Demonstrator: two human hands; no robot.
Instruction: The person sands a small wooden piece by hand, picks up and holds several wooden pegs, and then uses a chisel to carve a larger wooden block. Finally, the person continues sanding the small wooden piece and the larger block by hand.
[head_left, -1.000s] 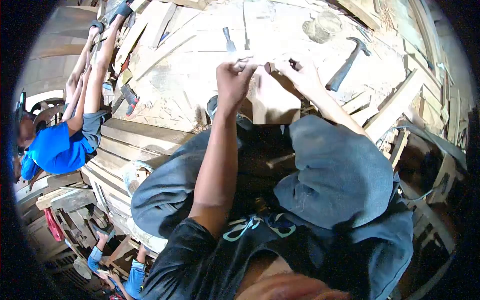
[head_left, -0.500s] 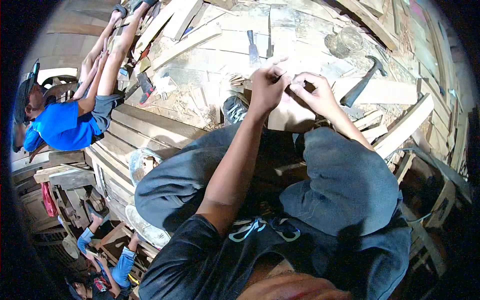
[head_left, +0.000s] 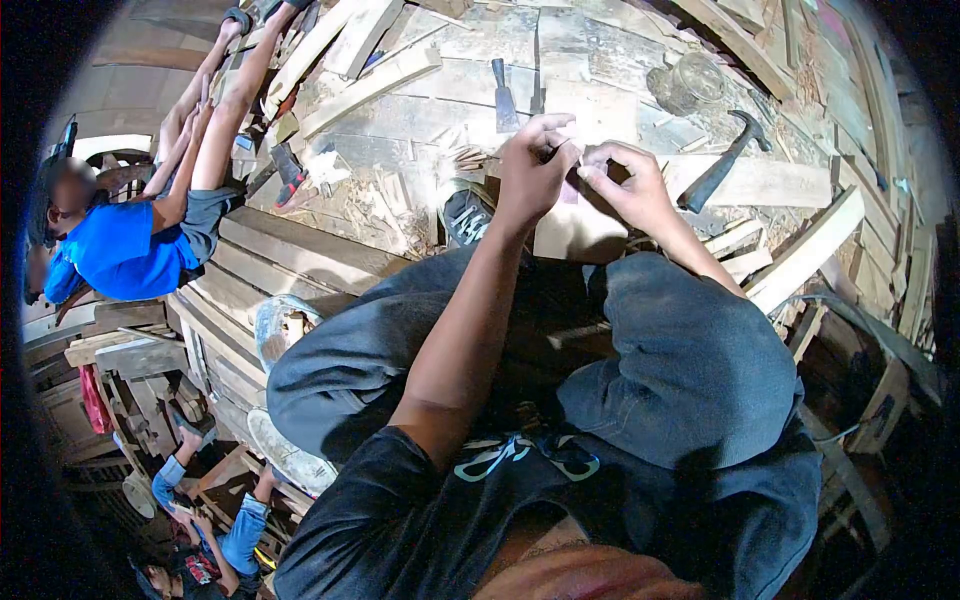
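My left hand (head_left: 538, 168) is closed, thumb and fingertips pinched together over the work area. Close beside it, my right hand (head_left: 632, 182) is pinched too, its fingertips nearly meeting those of the left. Whatever lies between the fingertips is too small to make out. Below both hands is a pale wooden block (head_left: 578, 238), partly in shadow. A chisel-like tool (head_left: 504, 100) lies beyond my left hand. To the right of my right hand, a claw hammer (head_left: 722, 165) rests with its head pointing away.
A round container (head_left: 697, 78) stands at the back right. Boards (head_left: 375, 88) and wood shavings lie around the floor. A person in a blue shirt (head_left: 125, 250) sits at the left, another person (head_left: 215, 550) at the lower left. My shoe (head_left: 467, 217) is near my left wrist.
Both hands stay pinched close together, with slight finger movement. The view has shifted very slightly.
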